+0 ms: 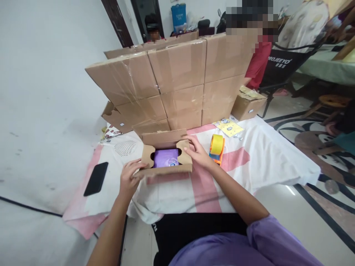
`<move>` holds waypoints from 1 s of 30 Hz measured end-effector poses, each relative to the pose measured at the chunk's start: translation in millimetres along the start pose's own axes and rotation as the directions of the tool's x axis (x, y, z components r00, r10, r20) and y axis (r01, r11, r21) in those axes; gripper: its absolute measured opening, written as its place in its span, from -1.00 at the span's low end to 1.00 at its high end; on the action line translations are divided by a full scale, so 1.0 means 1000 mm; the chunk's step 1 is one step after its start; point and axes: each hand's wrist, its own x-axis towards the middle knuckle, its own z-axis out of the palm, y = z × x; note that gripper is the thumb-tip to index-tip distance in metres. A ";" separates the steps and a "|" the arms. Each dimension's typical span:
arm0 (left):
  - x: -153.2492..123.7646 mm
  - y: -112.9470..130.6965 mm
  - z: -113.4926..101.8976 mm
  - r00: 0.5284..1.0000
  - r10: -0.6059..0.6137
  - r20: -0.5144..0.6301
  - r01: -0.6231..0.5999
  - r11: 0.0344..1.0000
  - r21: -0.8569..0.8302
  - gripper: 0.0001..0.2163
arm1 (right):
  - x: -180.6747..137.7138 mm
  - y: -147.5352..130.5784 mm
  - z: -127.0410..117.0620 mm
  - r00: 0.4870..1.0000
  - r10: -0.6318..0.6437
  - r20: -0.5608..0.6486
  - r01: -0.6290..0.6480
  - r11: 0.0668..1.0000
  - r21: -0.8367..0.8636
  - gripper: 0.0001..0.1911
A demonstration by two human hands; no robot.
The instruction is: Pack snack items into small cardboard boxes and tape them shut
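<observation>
An open cardboard box (166, 170) sits in front of me, its long flaps raised and its short side flaps folded inward. Between those flaps shows a purple package (165, 158) with a round clear sticker on it. My left hand (131, 173) grips the box's left side, fingers over the edge. On the opposite side, my right hand (197, 151) rests its fingers on the right flap, curled around the box's corner. Just right of that hand stands a tape dispenser (221, 159) in orange and blue with a roll of yellow tape (216, 144).
Stacked taped cardboard boxes (177, 70) form a wall behind the work spot. A black phone (96, 178) lies on the left of the cloth-covered table (271, 151). A yellow sticker sheet (229, 127) and another carton (248, 103) are at the back right. People are beyond the boxes.
</observation>
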 end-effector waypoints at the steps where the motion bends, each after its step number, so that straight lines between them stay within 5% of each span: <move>1: 0.004 0.006 0.006 0.989 -0.093 -0.112 0.096 0.995 0.023 -0.45 | 0.006 -0.002 0.003 1.000 0.010 -0.023 -0.008 0.997 0.071 -0.36; 3: 0.016 0.023 0.012 0.943 -0.191 -0.274 0.224 0.970 0.095 -0.50 | 0.015 -0.008 0.008 0.999 0.029 -0.017 -0.026 0.987 0.158 -0.29; 5: 0.028 0.039 0.013 0.966 -0.077 -0.247 0.141 0.956 0.255 -0.51 | 0.018 -0.016 0.005 0.998 0.026 0.048 -0.032 0.991 0.131 -0.35; 7: 0.036 0.053 0.014 0.993 0.121 0.012 -0.116 0.914 0.390 -0.55 | 0.012 -0.026 -0.008 0.996 -0.003 0.086 0.003 1.000 -0.005 -0.44; 8: 0.038 0.058 0.017 0.970 0.180 0.164 -0.233 0.882 0.409 -0.54 | 0.005 -0.030 -0.018 0.998 -0.021 0.054 0.026 0.995 -0.092 -0.47; 10: 0.039 0.065 0.023 0.910 0.204 0.361 -0.351 0.843 0.408 -0.47 | -0.013 -0.030 -0.043 0.982 -0.049 -0.183 0.004 0.971 -0.239 -0.49; 13: 0.035 0.068 0.034 0.917 0.159 0.365 -0.323 0.834 0.448 -0.45 | -0.040 -0.006 -0.077 0.768 0.111 -0.631 -0.250 0.959 -0.135 -0.38; 15: 0.031 0.069 0.039 0.931 0.156 0.330 -0.301 0.840 0.452 -0.47 | -0.049 0.017 -0.089 0.684 0.377 -0.625 -0.386 0.914 0.128 -0.31; 17: 0.028 0.068 0.041 0.942 0.156 0.298 -0.281 0.852 0.443 -0.48 | -0.051 0.037 -0.091 0.707 0.533 -0.465 -0.439 0.846 0.303 -0.32; 22: 0.024 0.066 0.041 0.962 0.163 0.219 -0.235 0.900 0.366 -0.49 | -0.051 0.043 -0.079 0.844 0.487 -0.225 -0.412 0.856 0.312 -0.36; 25: 0.018 0.072 0.039 0.964 0.263 0.043 -0.267 0.946 0.182 -0.61 | -0.060 0.027 -0.070 0.854 0.452 -0.256 -0.369 0.875 0.315 -0.40; 28: 0.000 0.094 0.044 0.895 0.407 -0.181 -0.419 0.907 -0.033 -0.95 | -0.076 0.005 -0.056 0.860 0.397 -0.321 -0.298 0.901 0.315 -0.51; 30: -0.016 0.117 0.053 0.847 0.485 -0.217 -0.512 0.854 -0.093 -0.87 | -0.087 -0.011 -0.046 0.879 0.354 -0.321 -0.265 0.920 0.288 -0.57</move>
